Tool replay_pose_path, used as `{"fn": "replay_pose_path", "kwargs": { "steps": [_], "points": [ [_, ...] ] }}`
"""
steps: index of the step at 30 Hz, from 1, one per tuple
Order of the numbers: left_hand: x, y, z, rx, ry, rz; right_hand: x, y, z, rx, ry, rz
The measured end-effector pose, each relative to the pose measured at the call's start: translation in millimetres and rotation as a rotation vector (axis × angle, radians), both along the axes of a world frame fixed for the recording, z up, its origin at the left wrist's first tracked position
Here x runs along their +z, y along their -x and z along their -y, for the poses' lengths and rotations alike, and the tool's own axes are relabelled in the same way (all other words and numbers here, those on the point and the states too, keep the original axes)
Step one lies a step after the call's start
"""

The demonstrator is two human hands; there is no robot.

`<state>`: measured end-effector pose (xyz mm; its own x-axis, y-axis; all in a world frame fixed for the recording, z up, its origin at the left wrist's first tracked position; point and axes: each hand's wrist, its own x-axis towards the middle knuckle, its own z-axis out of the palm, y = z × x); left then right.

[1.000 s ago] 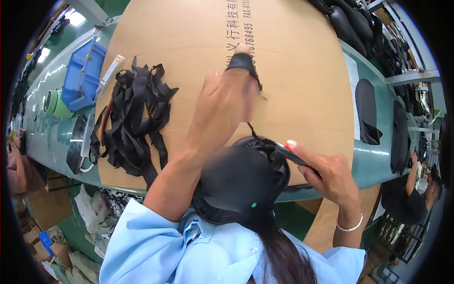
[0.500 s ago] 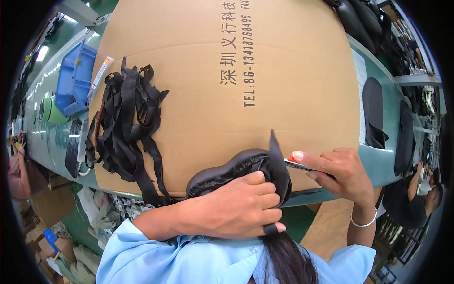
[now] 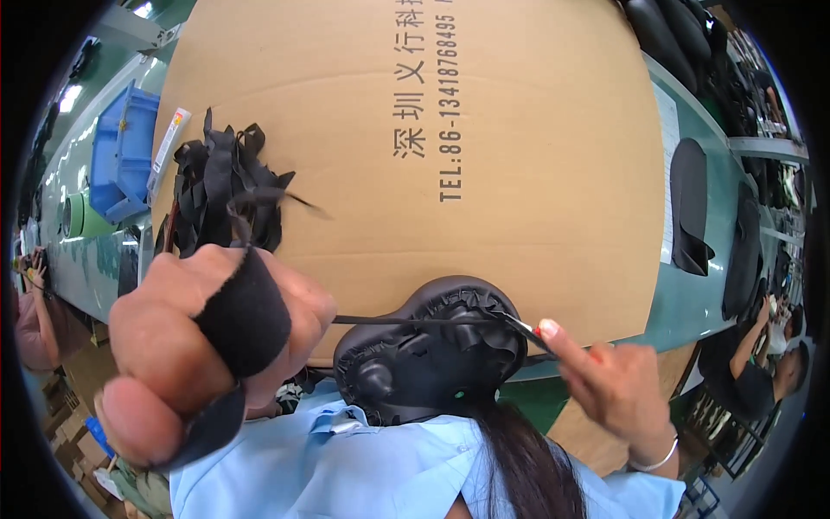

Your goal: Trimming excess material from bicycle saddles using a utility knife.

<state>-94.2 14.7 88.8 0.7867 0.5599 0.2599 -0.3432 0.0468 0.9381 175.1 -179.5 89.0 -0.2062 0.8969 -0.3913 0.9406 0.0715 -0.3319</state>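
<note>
A black bicycle saddle [image 3: 415, 363] lies underside up at the cardboard's near edge, against my shirt. Its black covering is folded over the rim in gathered pleats. My left hand [image 3: 156, 324], raised close to the camera and blurred, is closed on a thin black strip [image 3: 406, 321] that runs taut to the saddle's right side. Black bands [image 3: 251, 311] lie around fingers of that hand. My right hand [image 3: 618, 389] grips a slim cutter knife [image 3: 532, 333] with a red part under the thumb. The blade tip meets the strip's end at the saddle rim.
A large cardboard sheet [image 3: 536, 112] covers the teal table. On its left lie a heap of black strips [image 3: 225, 169] and a white tube [image 3: 169, 156]. Beyond are a blue bin [image 3: 125, 151] and a green roll [image 3: 82, 216]. Black curved pieces [image 3: 689, 195] lie at right.
My left hand has left the saddle and risen to the left, drawing the strip taut. My right hand with the knife has come down to the rim. The saddle's underside now shows more.
</note>
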Motion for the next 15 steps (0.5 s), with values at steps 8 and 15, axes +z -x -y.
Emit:
{"fn": "replay_pose_path", "kwargs": {
  "steps": [8,15],
  "points": [
    [32,24,-19,-0.068,0.074,0.422,3,57,55,-0.397,-0.02,0.045],
    [30,133,-19,0.462,0.054,0.504,-28,67,86,-0.689,-0.043,-0.345]
  ]
}}
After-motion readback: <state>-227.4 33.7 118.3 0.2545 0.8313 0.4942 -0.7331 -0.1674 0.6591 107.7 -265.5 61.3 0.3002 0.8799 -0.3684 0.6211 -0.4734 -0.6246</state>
